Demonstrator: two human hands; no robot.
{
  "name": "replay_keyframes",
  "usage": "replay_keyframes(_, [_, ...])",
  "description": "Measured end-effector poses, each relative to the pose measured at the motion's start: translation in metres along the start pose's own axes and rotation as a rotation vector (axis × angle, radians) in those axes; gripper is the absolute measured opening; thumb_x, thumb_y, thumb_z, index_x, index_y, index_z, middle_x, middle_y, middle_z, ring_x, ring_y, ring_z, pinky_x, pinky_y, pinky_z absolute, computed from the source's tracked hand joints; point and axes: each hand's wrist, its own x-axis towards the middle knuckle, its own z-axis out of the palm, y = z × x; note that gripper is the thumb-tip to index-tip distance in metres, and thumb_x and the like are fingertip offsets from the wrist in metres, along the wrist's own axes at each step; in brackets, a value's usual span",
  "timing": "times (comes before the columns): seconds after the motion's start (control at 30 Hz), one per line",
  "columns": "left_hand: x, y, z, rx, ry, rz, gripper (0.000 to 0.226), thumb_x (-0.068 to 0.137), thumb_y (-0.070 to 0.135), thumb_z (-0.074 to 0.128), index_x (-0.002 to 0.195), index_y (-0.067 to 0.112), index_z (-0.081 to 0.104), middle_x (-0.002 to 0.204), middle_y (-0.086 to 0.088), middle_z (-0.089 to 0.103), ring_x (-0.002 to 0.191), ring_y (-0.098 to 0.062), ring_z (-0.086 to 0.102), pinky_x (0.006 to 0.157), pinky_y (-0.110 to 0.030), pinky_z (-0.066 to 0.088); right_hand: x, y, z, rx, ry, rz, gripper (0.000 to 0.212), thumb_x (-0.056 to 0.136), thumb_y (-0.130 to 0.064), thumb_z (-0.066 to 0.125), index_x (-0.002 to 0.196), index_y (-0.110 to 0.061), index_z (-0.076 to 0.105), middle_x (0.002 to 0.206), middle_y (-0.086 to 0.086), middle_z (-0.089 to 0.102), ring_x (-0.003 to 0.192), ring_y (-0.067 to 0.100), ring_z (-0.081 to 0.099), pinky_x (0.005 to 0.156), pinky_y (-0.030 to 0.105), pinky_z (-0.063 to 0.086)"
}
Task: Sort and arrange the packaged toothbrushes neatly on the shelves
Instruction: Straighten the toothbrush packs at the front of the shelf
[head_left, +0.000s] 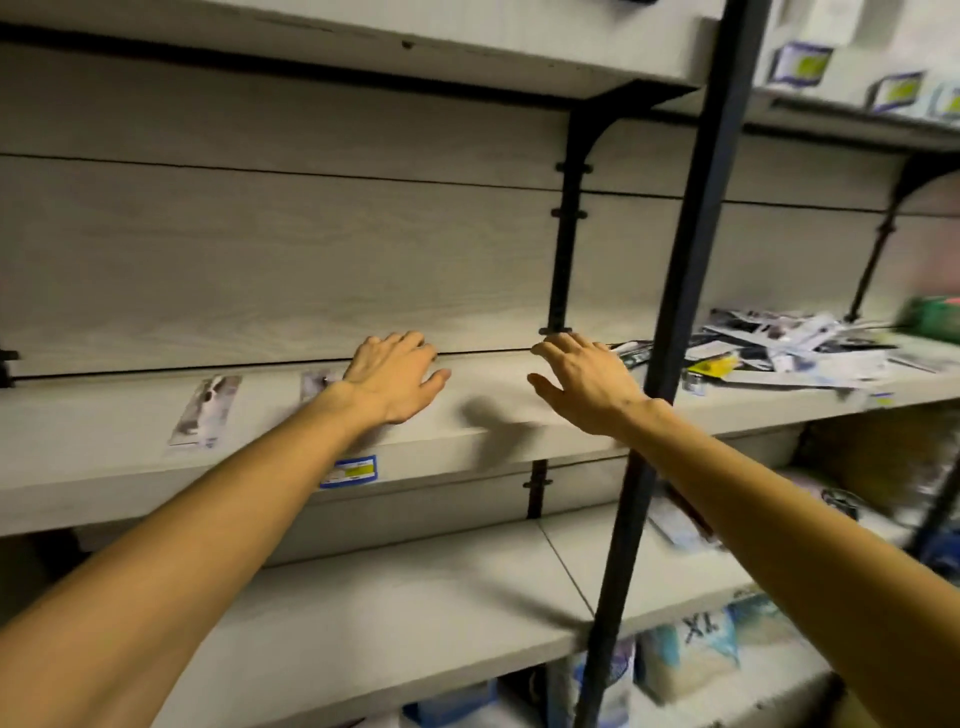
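Two packaged toothbrushes lie flat on the pale wooden shelf (493, 410). One pack (205, 410) rests at the left. The second pack (317, 384) is partly hidden under my left wrist. My left hand (395, 376) hovers over the shelf with fingers spread and nothing in it. My right hand (587, 384) is also open and empty, fingers apart, just left of the black post. A jumbled pile of toothbrush packs (789, 348) lies on the same shelf level to the right of the post.
A black metal upright (675, 332) stands in front of the shelf near my right wrist. A blue and yellow price label (353, 470) sticks to the shelf edge. Lower shelves hold packaged goods (696, 649). Boxes (800, 62) sit on the top right shelf.
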Motion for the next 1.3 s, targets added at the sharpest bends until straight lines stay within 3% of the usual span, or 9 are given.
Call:
replay_keyframes(0.23, [0.042, 0.151, -0.031, -0.072, 0.164, 0.216, 0.038, 0.1, 0.045, 0.04, 0.121, 0.02, 0.061, 0.119, -0.001, 0.065, 0.1, -0.023, 0.063, 0.079, -0.037, 0.049, -0.097, 0.114, -0.043, -0.043, 0.06, -0.022, 0.03, 0.101, -0.032, 0.049, 0.124, -0.02, 0.064, 0.12, 0.001, 0.067, 0.103, 0.022, 0.065, 0.074, 0.03, 0.053])
replay_keyframes(0.37, [0.057, 0.238, -0.045, -0.082, 0.226, 0.382, 0.027, 0.098, 0.037, 0.043, 0.105, 0.021, 0.063, 0.1, 0.002, 0.067, 0.084, -0.021, 0.062, 0.068, -0.036, 0.05, -0.145, 0.176, -0.047, -0.067, 0.019, 0.068, 0.032, 0.099, -0.031, 0.05, 0.127, -0.02, 0.062, 0.126, 0.002, 0.066, 0.105, 0.023, 0.065, 0.08, 0.036, 0.057])
replay_keyframes(0.53, [0.086, 0.328, -0.042, -0.028, 0.196, 0.501, 0.023, 0.097, 0.033, 0.046, 0.106, 0.017, 0.06, 0.103, -0.003, 0.064, 0.089, -0.023, 0.063, 0.061, -0.033, 0.033, -0.184, 0.242, -0.033, -0.062, -0.035, 0.173, 0.031, 0.097, -0.031, 0.053, 0.125, -0.019, 0.061, 0.126, 0.001, 0.066, 0.104, 0.021, 0.065, 0.079, 0.033, 0.054])
replay_keyframes(0.73, [0.145, 0.382, -0.014, -0.007, 0.115, 0.267, 0.031, 0.096, 0.028, 0.048, 0.122, 0.011, 0.055, 0.123, -0.01, 0.056, 0.11, -0.029, 0.055, 0.075, -0.038, 0.043, -0.188, 0.305, -0.004, -0.022, 0.01, 0.277, 0.035, 0.096, -0.035, 0.055, 0.127, -0.021, 0.061, 0.122, 0.001, 0.068, 0.108, 0.021, 0.063, 0.08, 0.033, 0.054])
replay_keyframes(0.87, [0.19, 0.388, 0.009, -0.041, 0.042, 0.077, 0.045, 0.096, 0.028, 0.05, 0.136, 0.008, 0.047, 0.135, -0.014, 0.05, 0.121, -0.031, 0.049, 0.096, -0.044, 0.045, -0.164, 0.338, 0.02, 0.005, 0.016, 0.281, 0.039, 0.096, -0.039, 0.055, 0.13, -0.021, 0.058, 0.124, 0.002, 0.067, 0.109, 0.021, 0.062, 0.079, 0.036, 0.056])
replay_keyframes(1.03, [0.246, 0.376, 0.032, -0.097, -0.045, -0.149, 0.048, 0.094, 0.033, 0.052, 0.135, 0.007, 0.045, 0.136, -0.017, 0.05, 0.122, -0.033, 0.05, 0.097, -0.045, 0.042, -0.108, 0.367, 0.049, 0.076, -0.062, 0.263, 0.049, 0.093, -0.047, 0.058, 0.133, -0.02, 0.053, 0.129, 0.006, 0.061, 0.115, 0.026, 0.057, 0.085, 0.037, 0.051])
replay_keyframes(1.3, [0.296, 0.362, 0.073, -0.198, -0.301, -0.426, 0.062, 0.095, 0.048, 0.047, 0.141, 0.007, 0.04, 0.141, -0.018, 0.05, 0.125, -0.038, 0.05, 0.106, -0.055, 0.04, -0.048, 0.391, 0.094, 0.193, -0.224, 0.161, 0.075, 0.089, -0.072, 0.044, 0.148, -0.026, 0.04, 0.149, 0.007, 0.042, 0.134, 0.028, 0.04, 0.108, 0.045, 0.04])
